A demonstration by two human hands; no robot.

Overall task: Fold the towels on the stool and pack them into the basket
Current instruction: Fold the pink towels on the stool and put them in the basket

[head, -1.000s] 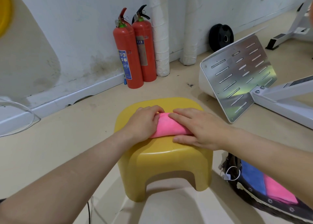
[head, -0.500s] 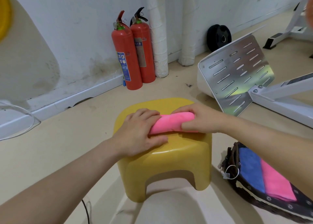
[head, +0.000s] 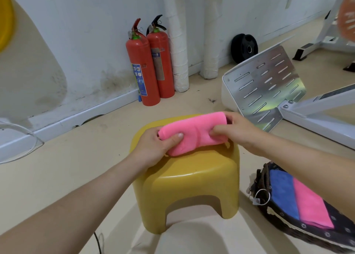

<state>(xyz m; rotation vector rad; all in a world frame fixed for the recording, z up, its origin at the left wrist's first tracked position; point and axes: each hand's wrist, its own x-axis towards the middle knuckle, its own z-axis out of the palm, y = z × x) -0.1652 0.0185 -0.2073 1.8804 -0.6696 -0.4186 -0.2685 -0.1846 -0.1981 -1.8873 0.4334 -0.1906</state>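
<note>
1. The pink towel (head: 194,132), folded into a thick oblong bundle, is over the seat of the yellow stool (head: 190,180), long axis running left to right, with its right end higher and farther away. I cannot tell whether its lower edge touches the seat.
2. The left hand (head: 153,148) grips the towel's left end. Its thumb (head: 177,138) lies across the near face and dents the cloth. The other fingers curl behind and under the bundle and are mostly hidden.
3. The right hand (head: 236,132) grips the right end. Its thumb (head: 217,131) presses into the near face, and the fingers wrap round the far side, with one fingertip (head: 228,119) showing past the end.
4. Between the two thumbs a short stretch of towel is bare, with a crease running down it.
5. The basket (head: 261,178), dark and woven, sits on the floor just right of the stool, partly under the right forearm. In it lie a blue towel (head: 282,194) and a second pink towel (head: 311,207), flat, side by side and touching.
6. Two red fire extinguishers (head: 142,67) stand against the wall beyond the stool. A slotted metal plate (head: 267,84) leans on the floor to the right.
</note>
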